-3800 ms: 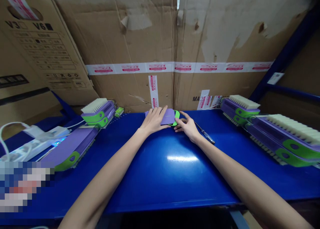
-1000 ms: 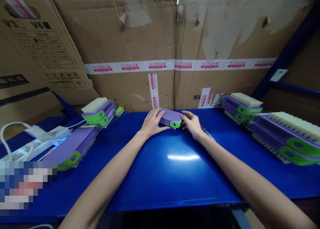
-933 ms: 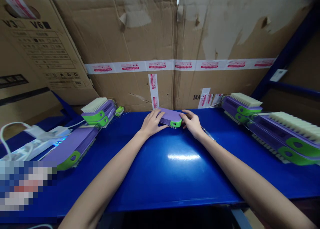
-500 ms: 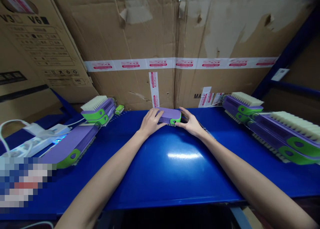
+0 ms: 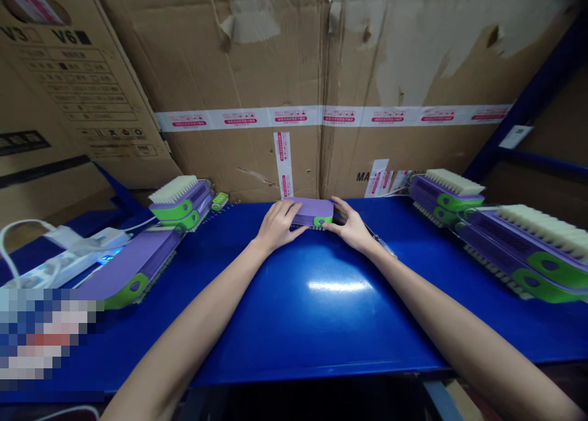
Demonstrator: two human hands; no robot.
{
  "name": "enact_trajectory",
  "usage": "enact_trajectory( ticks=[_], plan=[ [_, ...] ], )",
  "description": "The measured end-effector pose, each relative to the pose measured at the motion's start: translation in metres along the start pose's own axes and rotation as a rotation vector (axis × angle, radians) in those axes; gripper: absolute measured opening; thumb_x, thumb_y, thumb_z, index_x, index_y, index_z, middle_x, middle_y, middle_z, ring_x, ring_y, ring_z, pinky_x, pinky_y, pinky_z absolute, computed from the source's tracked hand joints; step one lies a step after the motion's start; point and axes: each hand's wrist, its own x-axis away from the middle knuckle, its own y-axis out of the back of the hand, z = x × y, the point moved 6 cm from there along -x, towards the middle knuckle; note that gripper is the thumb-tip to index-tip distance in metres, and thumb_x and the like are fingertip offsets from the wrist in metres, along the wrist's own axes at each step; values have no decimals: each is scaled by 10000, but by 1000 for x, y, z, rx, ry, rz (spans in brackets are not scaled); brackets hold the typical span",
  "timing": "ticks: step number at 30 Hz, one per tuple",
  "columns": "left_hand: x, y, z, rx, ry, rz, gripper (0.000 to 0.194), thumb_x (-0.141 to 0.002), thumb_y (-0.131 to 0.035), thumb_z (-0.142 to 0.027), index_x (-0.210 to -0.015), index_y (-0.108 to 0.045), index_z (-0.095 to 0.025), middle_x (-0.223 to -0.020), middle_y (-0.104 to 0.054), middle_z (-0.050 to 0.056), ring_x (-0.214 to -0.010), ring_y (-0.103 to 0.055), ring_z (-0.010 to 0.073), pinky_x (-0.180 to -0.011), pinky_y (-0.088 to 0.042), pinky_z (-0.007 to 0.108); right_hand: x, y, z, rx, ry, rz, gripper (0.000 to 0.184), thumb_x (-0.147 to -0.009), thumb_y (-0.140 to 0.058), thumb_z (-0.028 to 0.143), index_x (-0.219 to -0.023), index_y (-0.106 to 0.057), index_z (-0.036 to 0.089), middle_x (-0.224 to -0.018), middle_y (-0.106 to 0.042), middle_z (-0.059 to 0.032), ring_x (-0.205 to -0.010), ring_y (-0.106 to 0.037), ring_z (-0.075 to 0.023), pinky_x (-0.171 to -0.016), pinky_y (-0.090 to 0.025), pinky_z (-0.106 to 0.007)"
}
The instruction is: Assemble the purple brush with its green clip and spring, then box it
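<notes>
A purple brush body with green trim lies at the far middle of the blue table, close to the cardboard wall. My left hand grips its left end, fingers curled over the top. At its right end my right hand holds on, thumb near the green corner. Both forearms reach straight forward from the near edge.
Purple and green brushes with white bristles lie at the left and in a row at the right. A small green part sits by the left brush. A white power strip is far left. Cardboard boxes wall the back.
The purple body was tilted up on its edge about a second ago; it now lies flatter on the table, both hands still on its ends.
</notes>
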Motion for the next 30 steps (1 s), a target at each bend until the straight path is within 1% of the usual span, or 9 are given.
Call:
enact_trajectory(
  ticks=[3,7,11,16,19,22,26,28,30],
  plan=[
    [-1,-1,0,17,15,19,476,-851,-579,-406,-1197,-545,-82,-1168,-607,191,-1115,-565,293,-958,-476,439,-2,2,-6,17,-10,-41,831,-657,-753,331,-1386,-386,172,-1356,-520,-156,-1258,-505,-252,-1059,-418,-431],
    [-5,-9,4,-41,50,78,392,-872,-562,-381,-1139,-589,-96,-1197,-602,197,-1133,-567,298,-978,-468,440,-3,7,-15,126,-45,-115,751,-716,-707,338,-1374,-386,171,-1283,-576,-162,-1159,-582,-254,-1012,-454,-449],
    [-10,-19,16,-76,118,145,410,-874,-566,-362,-1178,-579,-88,-1237,-589,202,-1181,-545,307,-1025,-438,442,-1,6,-17,279,-73,-116,660,-783,-638,293,-1379,-387,158,-1220,-617,-153,-1110,-611,-233,-992,-469,-430],
    [-15,-30,34,-26,173,211,381,-894,-527,-265,-1244,-541,-115,-1305,-556,170,-1252,-494,280,-1077,-394,433,3,-3,-5,550,-30,12,543,-836,-569,248,-1353,-447,132,-1177,-647,-136,-1100,-608,-225,-994,-454,-404],
    [-17,-37,43,10,183,235,390,-895,-508,-232,-1271,-519,-128,-1334,-536,158,-1277,-470,268,-1090,-377,441,6,-12,2,733,60,125,419,-851,-550,223,-1253,-556,108,-1183,-648,-137,-1126,-579,-242,-1014,-419,-401],
    [-19,-40,46,8,194,255,403,-899,-488,-224,-1289,-502,-121,-1356,-517,158,-1303,-438,274,-1105,-346,452,7,-17,4,817,131,181,350,-865,-536,214,-1188,-603,97,-1178,-645,-142,-1120,-564,-237,-1008,-407,-386],
    [-20,-32,42,-58,189,247,433,-914,-458,-295,-1302,-480,-103,-1361,-489,186,-1294,-423,300,-1082,-339,465,9,-19,4,844,160,205,327,-878,-519,205,-1171,-615,93,-1155,-646,-136,-1091,-556,-229,-998,-405,-369],
    [-20,-22,42,-111,201,241,427,-928,-413,-333,-1280,-492,-103,-1306,-515,192,-1228,-461,310,-1015,-386,458,10,-20,5,863,162,213,331,-890,-503,204,-1180,-614,89,-1159,-636,-139,-1088,-548,-232,-998,-401,-366],
    [-18,-9,49,-188,242,255,398,-941,-351,-327,-1227,-528,-112,-1200,-561,182,-1132,-502,312,-930,-421,439,11,-22,5,892,160,222,334,-903,-482,205,-1187,-615,93,-1166,-622,-143,-1085,-540,-233,-993,-402,-364]
  ],
)
